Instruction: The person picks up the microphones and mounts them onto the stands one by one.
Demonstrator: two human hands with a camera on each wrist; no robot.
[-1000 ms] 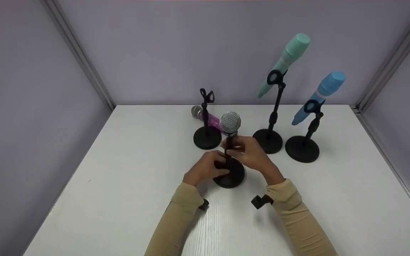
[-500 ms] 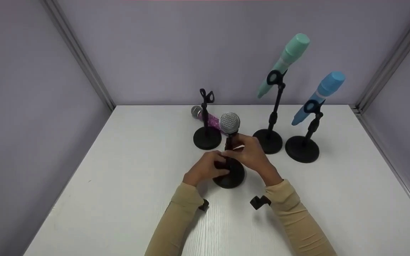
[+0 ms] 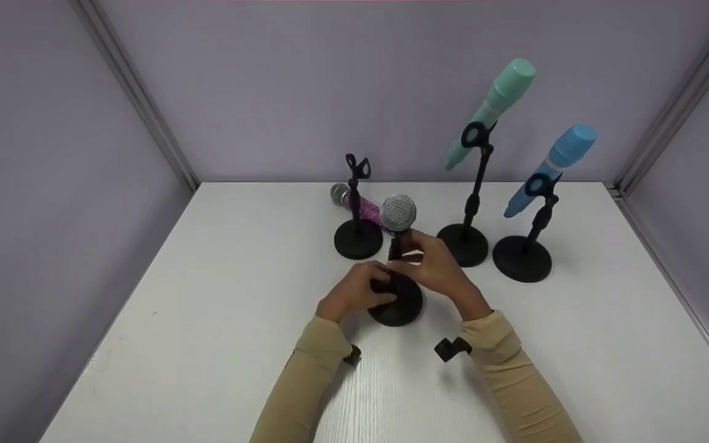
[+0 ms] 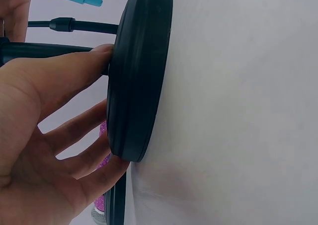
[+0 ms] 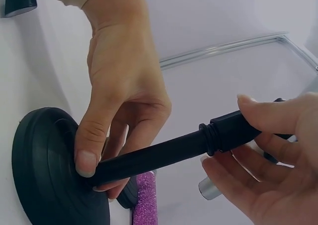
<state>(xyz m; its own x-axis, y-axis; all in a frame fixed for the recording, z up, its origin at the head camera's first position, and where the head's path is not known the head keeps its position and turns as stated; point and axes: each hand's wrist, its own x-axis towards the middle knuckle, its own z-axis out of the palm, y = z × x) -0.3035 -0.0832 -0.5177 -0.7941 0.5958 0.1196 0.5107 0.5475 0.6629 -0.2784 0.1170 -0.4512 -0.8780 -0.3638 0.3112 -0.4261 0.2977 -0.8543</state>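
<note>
A black stand with a round base [image 3: 401, 309] carries a microphone with a silver mesh head [image 3: 397, 212] in the head view. Low on its pole, the left hand [image 3: 357, 289] grips the stand just above the base [image 4: 136, 81], thumb on the near side. Higher up, the right hand [image 3: 433, 264] pinches the stand's collar; the right wrist view shows its thumb and fingers around the black collar [image 5: 231, 130] above the bare pole [image 5: 154, 158]. Much of the microphone's body is hidden behind the right hand.
Behind stands an empty clip stand [image 3: 357, 239], a pink glittery microphone [image 3: 369, 210] lying behind it. To the right, two stands hold a green microphone [image 3: 505, 89] and a blue microphone [image 3: 567, 151]. Walls border the white table [image 3: 219, 295] at the back and sides.
The right hand's fingers have shifted slightly around the upper part of the stand. The left hand keeps its grip near the base, and the stand stays in place.
</note>
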